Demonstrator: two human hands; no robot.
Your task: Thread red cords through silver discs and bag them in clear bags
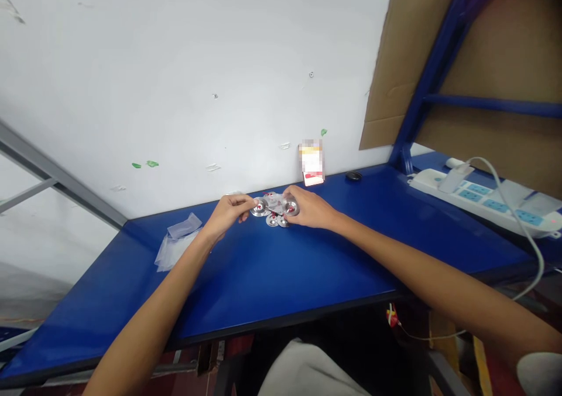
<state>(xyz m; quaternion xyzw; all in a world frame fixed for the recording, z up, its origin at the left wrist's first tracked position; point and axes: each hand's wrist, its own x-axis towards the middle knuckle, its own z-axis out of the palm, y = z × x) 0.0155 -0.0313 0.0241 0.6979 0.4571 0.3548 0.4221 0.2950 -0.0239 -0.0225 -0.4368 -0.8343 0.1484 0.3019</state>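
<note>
My left hand (229, 213) pinches the rim of a small shiny metal cymbal (260, 207) with a red bit at its middle. Closed around a second such cymbal (291, 207) is my right hand (311, 207), thumb and fingers at its edge. Just under and between the two hands, more small cymbals (272, 221) with red cords rest in a cluster on the blue table (263, 279). Something clear, like thin plastic, shows among them, but its shape is hard to make out. To the left of my left forearm lie several clear plastic bags (173, 248).
A lit phone (313, 164) leans on the white wall (259, 62) behind the cymbals. Right of it sits a small black object (353, 176). A white power strip (487, 200) with a plug and cable (522, 232) stands by the blue frame (421, 85) at right.
</note>
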